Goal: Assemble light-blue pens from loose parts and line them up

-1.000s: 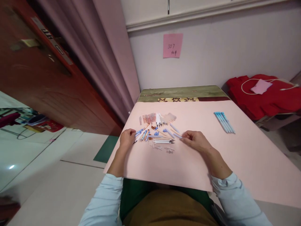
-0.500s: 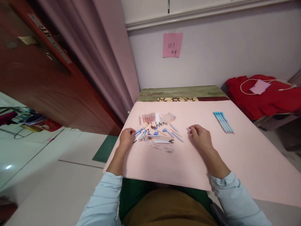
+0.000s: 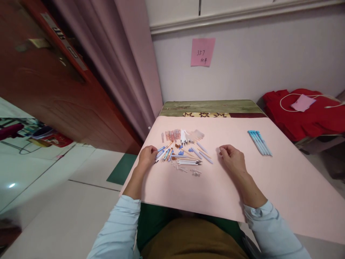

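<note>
A scatter of pen parts (image 3: 185, 153) lies on a pink sheet (image 3: 215, 190): pale blue barrels, thin refills, blue caps, small clear pieces and a row of springs and tips at the back. My left hand (image 3: 147, 157) rests curled at the pile's left edge, its fingertips against blue pen pieces; whether it grips one is hidden. My right hand (image 3: 232, 157) lies loosely closed on the sheet a little right of the pile, touching no part. A neat group of several assembled blue pens (image 3: 259, 142) lies far right.
The pink sheet covers a wooden table (image 3: 210, 107) against a white wall with a pink sticky note (image 3: 202, 52). A red cloth (image 3: 304, 115) with a white cord is heaped at right. A curtain (image 3: 129, 72) and dark red door (image 3: 54, 82) stand left.
My right hand has let go of the pale blue barrel at the pile's right edge and drawn back to the right. My left hand has stayed in place.
</note>
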Demonstrator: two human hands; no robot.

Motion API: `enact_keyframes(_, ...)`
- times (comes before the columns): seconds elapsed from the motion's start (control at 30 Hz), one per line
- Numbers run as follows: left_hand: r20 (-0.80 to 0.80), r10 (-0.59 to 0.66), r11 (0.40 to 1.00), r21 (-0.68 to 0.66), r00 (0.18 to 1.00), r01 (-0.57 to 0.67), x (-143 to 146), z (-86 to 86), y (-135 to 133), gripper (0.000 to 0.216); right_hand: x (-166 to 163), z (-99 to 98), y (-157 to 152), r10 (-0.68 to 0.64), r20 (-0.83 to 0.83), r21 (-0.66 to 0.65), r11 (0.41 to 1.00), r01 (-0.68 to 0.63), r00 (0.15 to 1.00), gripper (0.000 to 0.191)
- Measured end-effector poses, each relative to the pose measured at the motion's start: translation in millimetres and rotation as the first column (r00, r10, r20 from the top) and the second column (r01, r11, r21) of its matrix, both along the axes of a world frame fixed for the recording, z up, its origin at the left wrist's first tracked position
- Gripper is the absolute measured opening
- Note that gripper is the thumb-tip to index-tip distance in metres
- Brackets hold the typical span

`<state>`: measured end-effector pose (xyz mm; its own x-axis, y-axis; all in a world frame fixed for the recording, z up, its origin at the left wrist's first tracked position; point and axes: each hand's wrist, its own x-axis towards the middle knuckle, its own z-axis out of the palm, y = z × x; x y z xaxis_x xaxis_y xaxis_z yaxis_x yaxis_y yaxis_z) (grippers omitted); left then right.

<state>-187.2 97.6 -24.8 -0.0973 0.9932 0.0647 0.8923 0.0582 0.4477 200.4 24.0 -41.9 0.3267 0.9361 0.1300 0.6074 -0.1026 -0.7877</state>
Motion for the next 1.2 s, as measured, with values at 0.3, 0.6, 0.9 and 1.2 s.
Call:
enact_keyframes(0.3,0.222,0.107,0.993,0.015,0.969,-0.113,-8,-10.6,-2,0.013,0,0.1,-1,0.006,0.025,-0.014,1.0,-0.005,1.0,0.035)
enact_keyframes(0.6,0.404,0.159,0.982,0.03,0.901,-0.187,-23,-27.3,8,0.02,-1,0.2,-1,-0.004,0.015,-0.041,0.999,0.004,1.0,0.032)
enact_keyframes(0.9,0.228,0.109,0.992,0.035,0.968,-0.12,-4,-5.3,-7,0.011,-1,-0.8,-1,0.004,0.0,-0.051,0.999,-0.004,1.0,0.032)
enact_keyframes(1.2,0.629,0.125,0.964,0.106,0.767,-0.244,20,10.3,-24,0.014,-3,0.2,-3,-0.01,-0.041,-0.004,1.0,0.01,0.999,0.033)
